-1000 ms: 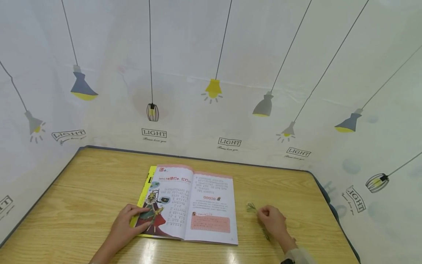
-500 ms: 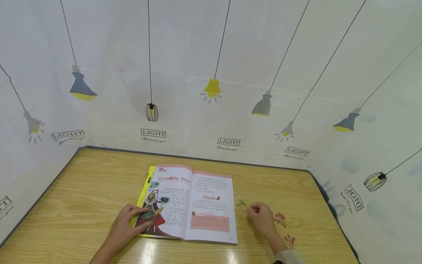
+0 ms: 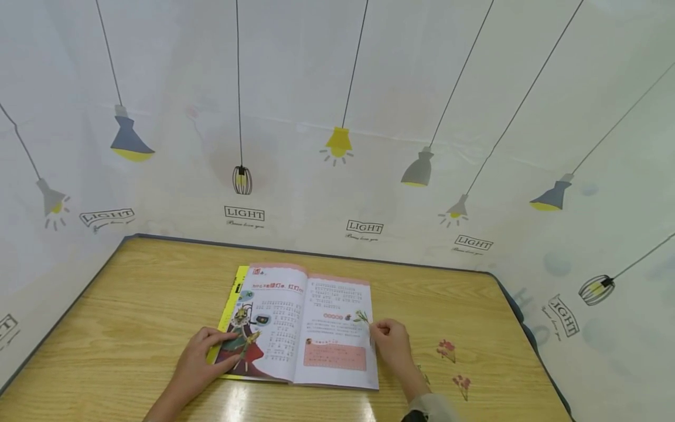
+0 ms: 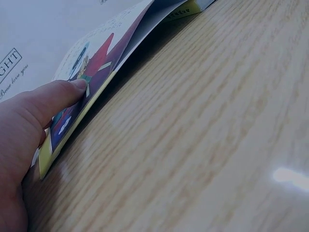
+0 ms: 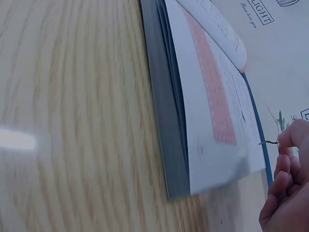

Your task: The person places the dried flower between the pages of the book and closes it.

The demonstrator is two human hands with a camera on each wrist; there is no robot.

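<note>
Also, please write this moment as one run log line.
Left hand: rests on left page of open book | Right hand: pinches green sprig over outer edge of right page | Table: two reddish sprigs, right of open book

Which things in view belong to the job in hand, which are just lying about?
Likely in the job:
thin green sprig, pinched by the right hand
open yellow-covered paper book, left hand on its left page

Apparently lying about, maybe spares:
two small reddish-pink flower sprigs on the brown wooden table
slender greenish sprig, partly hidden
</note>
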